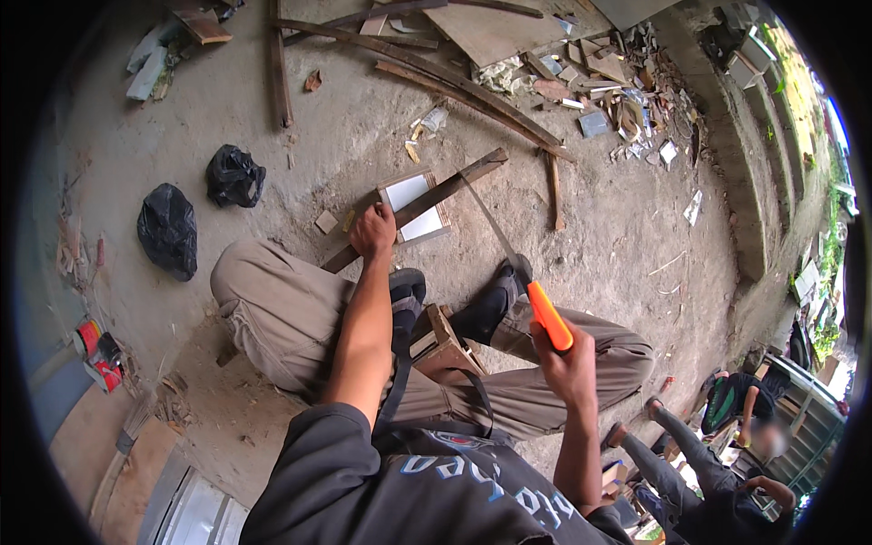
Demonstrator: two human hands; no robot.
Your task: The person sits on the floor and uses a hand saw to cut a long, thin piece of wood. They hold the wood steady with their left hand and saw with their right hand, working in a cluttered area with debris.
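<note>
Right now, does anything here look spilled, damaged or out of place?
Yes: at the upper right, broken scraps lie strewn in a loose, mixed heap, untidy rather than stacked. Nothing odd stands out on the orange-handled saw in the right hand.

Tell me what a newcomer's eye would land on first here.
Probably the bright orange saw handle in the person's right grip, right of centre, its thin metal blade angling up to a long dark wooden bar. The left grip holds that bar, which passes over a white rectangular panel with brown edges. Two crumpled black plastic bags stand out on the grey floor at left.
</note>
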